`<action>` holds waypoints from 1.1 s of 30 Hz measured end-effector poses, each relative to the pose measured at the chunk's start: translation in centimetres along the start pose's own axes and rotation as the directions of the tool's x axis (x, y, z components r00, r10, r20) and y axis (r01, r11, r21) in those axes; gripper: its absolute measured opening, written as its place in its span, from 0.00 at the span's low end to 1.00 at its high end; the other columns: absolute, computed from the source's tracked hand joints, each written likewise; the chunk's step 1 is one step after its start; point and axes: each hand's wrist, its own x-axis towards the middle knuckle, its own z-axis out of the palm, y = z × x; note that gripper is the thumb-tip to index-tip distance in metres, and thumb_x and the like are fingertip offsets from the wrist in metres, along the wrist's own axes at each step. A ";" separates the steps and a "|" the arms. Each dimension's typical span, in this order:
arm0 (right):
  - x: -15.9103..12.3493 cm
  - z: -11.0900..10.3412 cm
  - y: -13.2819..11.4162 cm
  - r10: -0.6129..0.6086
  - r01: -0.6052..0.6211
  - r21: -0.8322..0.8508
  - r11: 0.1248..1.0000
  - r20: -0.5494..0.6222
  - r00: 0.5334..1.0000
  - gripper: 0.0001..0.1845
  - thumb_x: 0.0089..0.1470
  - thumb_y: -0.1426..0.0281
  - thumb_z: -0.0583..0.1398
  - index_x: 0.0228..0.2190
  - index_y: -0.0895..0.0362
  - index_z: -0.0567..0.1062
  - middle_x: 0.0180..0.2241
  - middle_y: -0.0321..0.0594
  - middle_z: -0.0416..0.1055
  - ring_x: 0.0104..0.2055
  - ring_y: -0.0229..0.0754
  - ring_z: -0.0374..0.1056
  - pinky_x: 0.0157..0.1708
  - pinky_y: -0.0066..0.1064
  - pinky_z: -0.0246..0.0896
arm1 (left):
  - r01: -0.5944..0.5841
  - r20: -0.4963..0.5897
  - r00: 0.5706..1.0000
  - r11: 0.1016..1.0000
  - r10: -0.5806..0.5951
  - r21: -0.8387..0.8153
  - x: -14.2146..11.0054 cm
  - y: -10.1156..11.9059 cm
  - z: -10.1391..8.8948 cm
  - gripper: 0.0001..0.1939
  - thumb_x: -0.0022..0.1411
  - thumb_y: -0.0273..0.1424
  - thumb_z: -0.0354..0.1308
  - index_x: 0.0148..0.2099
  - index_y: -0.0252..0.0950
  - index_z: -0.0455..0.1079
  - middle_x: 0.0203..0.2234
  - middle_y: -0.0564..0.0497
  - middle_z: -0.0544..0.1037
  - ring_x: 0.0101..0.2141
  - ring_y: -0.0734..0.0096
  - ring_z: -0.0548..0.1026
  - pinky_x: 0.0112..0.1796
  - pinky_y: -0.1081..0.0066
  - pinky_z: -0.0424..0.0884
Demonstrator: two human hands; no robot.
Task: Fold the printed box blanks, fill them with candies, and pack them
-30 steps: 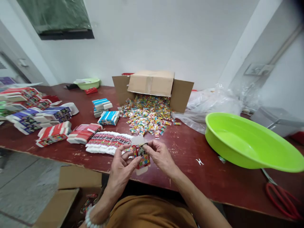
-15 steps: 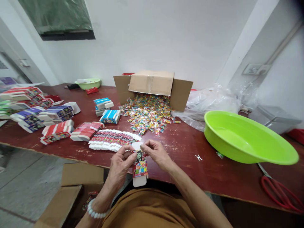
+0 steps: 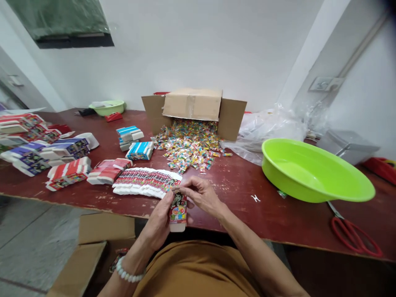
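Note:
A small printed candy box (image 3: 178,208), red with a cartoon figure, stands in front of me at the table's edge. My left hand (image 3: 160,216) is wrapped round its side, and some fingertips show on the far side. At its upper end my right hand (image 3: 202,196) pinches the top flap with thumb and forefinger. The box's bottom flap (image 3: 177,227) sticks out pale toward me. Just beyond my left hand lies a fanned row of flat red-and-white boxes (image 3: 145,181). Wrapped candies (image 3: 192,148) spill from an open carton (image 3: 192,105) farther back.
Bundles of red boxes (image 3: 68,172), purple boxes (image 3: 62,149) and blue boxes (image 3: 140,151) sit on the left. A green basin (image 3: 315,173) and red-handled scissors (image 3: 355,235) are at right, near clear plastic bags (image 3: 269,128). An open carton (image 3: 107,229) stands below the table edge.
The top flap, standing up before, is now folded over under my right fingers. My left hand has closed further round the box. The view has shifted slightly.

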 end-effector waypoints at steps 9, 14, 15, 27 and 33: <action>0.8 -1.1 0.4 0.151 -0.150 -0.129 0.980 -0.002 0.988 0.10 0.53 0.63 0.64 0.30 0.59 0.77 0.23 0.34 0.74 0.22 0.34 0.67 0.24 0.25 0.61 | 0.082 -0.001 0.997 0.997 -0.082 0.003 1.4 -0.3 0.1 0.27 0.58 0.56 0.60 0.40 0.34 0.71 0.24 0.49 0.80 0.17 0.68 0.75 0.18 0.71 0.70; 1.1 -1.4 1.1 0.152 -0.164 -0.152 0.975 -0.085 0.985 0.10 0.49 0.65 0.64 0.28 0.60 0.78 0.23 0.34 0.73 0.23 0.32 0.63 0.26 0.25 0.58 | 0.047 -0.003 0.999 0.993 -0.047 0.108 1.9 -0.5 -0.2 0.28 0.59 0.57 0.57 0.34 0.33 0.72 0.23 0.48 0.80 0.16 0.71 0.73 0.19 0.73 0.68; 1.1 -1.4 1.2 0.154 -0.166 -0.156 0.974 -0.089 0.984 0.10 0.49 0.65 0.64 0.28 0.60 0.78 0.23 0.34 0.73 0.23 0.32 0.63 0.26 0.25 0.58 | 0.033 -0.002 0.999 0.991 -0.033 0.128 2.1 -0.6 -0.4 0.28 0.60 0.56 0.56 0.33 0.33 0.72 0.23 0.48 0.80 0.15 0.72 0.73 0.19 0.73 0.67; 0.4 -2.1 0.0 0.002 0.068 -0.366 0.928 0.187 0.982 0.08 0.61 0.69 0.59 0.32 0.56 0.78 0.37 0.39 0.78 0.37 0.39 0.73 0.39 0.30 0.65 | 0.070 -0.089 0.995 0.982 -0.055 0.175 3.5 -1.5 -0.8 0.29 0.59 0.56 0.58 0.40 0.32 0.72 0.20 0.50 0.77 0.14 0.72 0.71 0.16 0.74 0.65; 3.5 -5.7 4.3 0.109 0.013 -0.702 0.712 0.129 0.986 0.08 0.62 0.72 0.59 0.38 0.54 0.79 0.44 0.38 0.77 0.47 0.39 0.71 0.50 0.31 0.64 | 0.170 -0.085 0.981 0.982 -0.177 -0.080 4.1 -3.1 -1.0 0.32 0.57 0.47 0.67 0.59 0.45 0.62 0.30 0.53 0.81 0.25 0.65 0.81 0.30 0.66 0.78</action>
